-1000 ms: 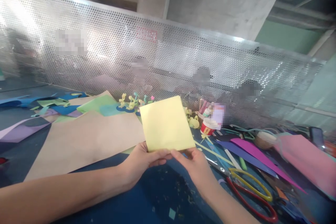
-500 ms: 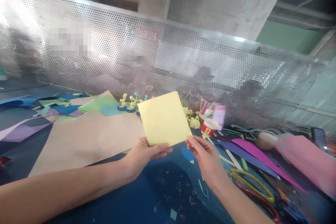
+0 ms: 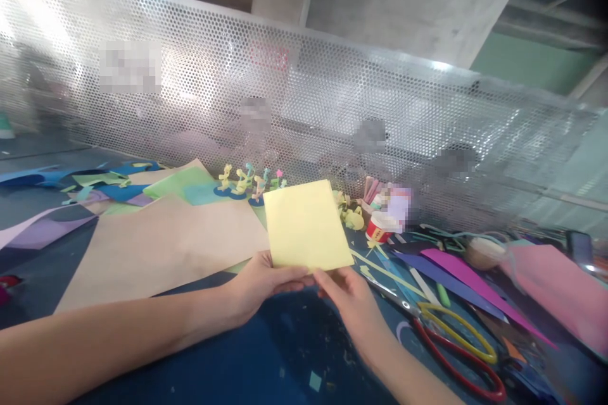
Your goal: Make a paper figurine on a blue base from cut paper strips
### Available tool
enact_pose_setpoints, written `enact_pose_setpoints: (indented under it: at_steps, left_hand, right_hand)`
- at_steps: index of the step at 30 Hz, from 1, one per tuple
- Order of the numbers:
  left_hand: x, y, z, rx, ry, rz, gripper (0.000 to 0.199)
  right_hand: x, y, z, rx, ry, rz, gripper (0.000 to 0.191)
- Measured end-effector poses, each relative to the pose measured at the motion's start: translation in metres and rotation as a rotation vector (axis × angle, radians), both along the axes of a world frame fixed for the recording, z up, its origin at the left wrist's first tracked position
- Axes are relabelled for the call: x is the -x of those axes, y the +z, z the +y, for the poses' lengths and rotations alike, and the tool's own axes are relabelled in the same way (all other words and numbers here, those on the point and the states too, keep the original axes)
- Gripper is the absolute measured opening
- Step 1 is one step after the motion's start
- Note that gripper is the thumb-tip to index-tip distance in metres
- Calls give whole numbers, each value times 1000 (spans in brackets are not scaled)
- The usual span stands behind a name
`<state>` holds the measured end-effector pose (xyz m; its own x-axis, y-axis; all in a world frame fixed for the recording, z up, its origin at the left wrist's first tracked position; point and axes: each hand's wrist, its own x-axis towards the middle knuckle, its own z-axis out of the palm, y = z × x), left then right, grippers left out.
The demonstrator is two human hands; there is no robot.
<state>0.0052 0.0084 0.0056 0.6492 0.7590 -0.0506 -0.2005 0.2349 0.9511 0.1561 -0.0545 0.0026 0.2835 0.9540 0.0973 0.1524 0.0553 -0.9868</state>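
Note:
A folded sheet of yellow paper point(image 3: 308, 224), nearly square, is held up over the blue table. My left hand point(image 3: 266, 281) pinches its lower left edge, thumb on the near face. Along the same bottom edge, further right, my right hand point(image 3: 344, 294) also grips it between thumb and fingers. The two hands almost meet at the middle of that edge. Right of my right hand lie scissors point(image 3: 413, 313) with one yellow and one red handle loop.
Large beige paper point(image 3: 166, 243) covers the left of the table. Small paper figures point(image 3: 242, 182) stand behind it. A red and white paper cup point(image 3: 377, 228) holds items. Purple and magenta sheets point(image 3: 456, 275) and pink paper point(image 3: 555, 285) lie right. A perforated metal partition point(image 3: 308, 107) runs behind.
My right hand has slid from the paper's lower right corner left along the bottom edge, near my left hand. The paper sits slightly lower and further right, and more of the scissors shows.

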Motion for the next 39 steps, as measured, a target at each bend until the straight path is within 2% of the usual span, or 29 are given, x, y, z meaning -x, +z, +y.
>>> enact_pose_setpoints:
  at_steps: [5, 11, 15, 22, 31, 36, 39]
  left_hand:
    - [0, -2, 0, -93, 26, 0, 37]
    - [1, -4, 0, -153, 76, 49, 15]
    - [2, -2, 0, -152, 52, 66, 19]
    - [4, 4, 7, -185, 43, 109, 26]
    - [1, 6, 11, -201, 33, 84, 28]
    - [8, -3, 27, -190, 177, 113, 28]
    - [11, -5, 34, -157, 210, 78, 28]
  right_hand:
    - [-1, 5, -1, 0, -10, -67, 30]
    - [1, 7, -2, 24, 12, -101, 30]
    - [0, 5, -2, 25, 46, -138, 32]
    - [-9, 6, 1, -50, -82, -86, 30]
    - [-16, 8, 4, -71, -128, -41, 27]
    - [-39, 14, 14, -181, -244, 70, 26]
    - [-45, 20, 15, -185, -196, 124, 26]
